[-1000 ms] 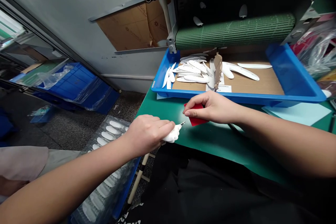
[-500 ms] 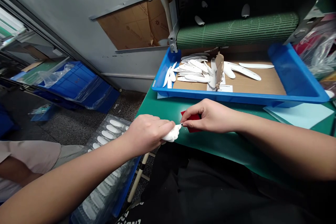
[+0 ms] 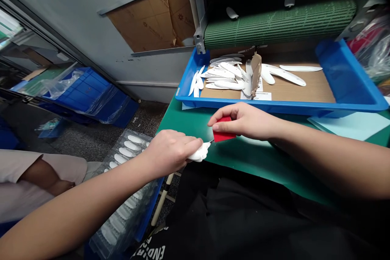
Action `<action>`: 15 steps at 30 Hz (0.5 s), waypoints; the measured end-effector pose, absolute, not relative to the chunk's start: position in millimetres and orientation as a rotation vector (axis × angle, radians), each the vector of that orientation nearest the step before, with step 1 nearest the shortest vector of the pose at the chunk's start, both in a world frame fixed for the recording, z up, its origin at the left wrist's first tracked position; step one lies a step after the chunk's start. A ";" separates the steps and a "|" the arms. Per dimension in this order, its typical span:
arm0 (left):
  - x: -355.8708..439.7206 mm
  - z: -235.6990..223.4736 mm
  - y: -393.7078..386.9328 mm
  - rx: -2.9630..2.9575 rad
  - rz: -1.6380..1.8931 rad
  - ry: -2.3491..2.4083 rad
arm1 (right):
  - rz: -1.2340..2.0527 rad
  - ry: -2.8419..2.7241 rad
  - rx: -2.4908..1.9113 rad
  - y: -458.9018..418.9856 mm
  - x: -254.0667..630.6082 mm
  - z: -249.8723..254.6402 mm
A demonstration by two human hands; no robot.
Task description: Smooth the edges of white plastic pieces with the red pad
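My left hand (image 3: 170,150) is closed around a small bunch of white oval plastic pieces (image 3: 199,152), whose ends stick out past the thumb. A thin dark tip (image 3: 212,141) shows at those ends. Just to the right, my right hand (image 3: 240,122) is curled, with its thumb over a flat red piece (image 3: 224,131) that looks like cloth or card. The red piece shows between thumb and forefinger and below the thumb. Its far side is hidden by the fingers. Both hands are above the near edge of the green table (image 3: 183,120).
A blue tray (image 3: 225,105) with a cardboard liner holds a heap of white pieces (image 3: 224,75). Behind it is a green conveyor roller (image 3: 280,24). Clear trays of white ovals (image 3: 122,211) stand low on the left, beside a person's sleeve (image 3: 18,170). Pale blue sheets (image 3: 356,128) lie right.
My right hand has drawn away from the white pieces, up and slightly right, and the red piece has shifted with it. My left hand has stayed nearly still. The camera view has tilted slightly.
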State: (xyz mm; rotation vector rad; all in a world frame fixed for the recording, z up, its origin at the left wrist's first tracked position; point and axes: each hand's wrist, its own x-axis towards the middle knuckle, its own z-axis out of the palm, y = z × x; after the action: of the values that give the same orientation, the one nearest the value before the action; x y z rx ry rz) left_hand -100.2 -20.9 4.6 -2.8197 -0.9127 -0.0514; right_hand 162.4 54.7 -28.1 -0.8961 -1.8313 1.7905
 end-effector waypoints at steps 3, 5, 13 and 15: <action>-98.7 5.3 -21.6 -2.802 -0.019 -0.866 | 1.857 -1.908 -0.915 56.2 157.5 -31.0; -97.7 5.8 -23.2 -2.780 0.022 -0.856 | 1.558 -2.030 -1.135 60.2 156.9 -32.7; -88.9 15.4 -30.6 -2.693 0.042 -0.725 | 1.752 -1.856 -1.031 57.1 152.8 -39.9; -88.3 17.6 -30.3 -2.683 0.061 -0.716 | 1.518 -2.140 -1.103 58.3 153.4 -42.2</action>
State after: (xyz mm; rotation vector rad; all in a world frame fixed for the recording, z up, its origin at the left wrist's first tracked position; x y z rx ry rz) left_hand -88.3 -30.3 17.6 -2.6828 -0.7164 0.0613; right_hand 153.4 58.3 -42.2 -1.1032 -2.1399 1.5178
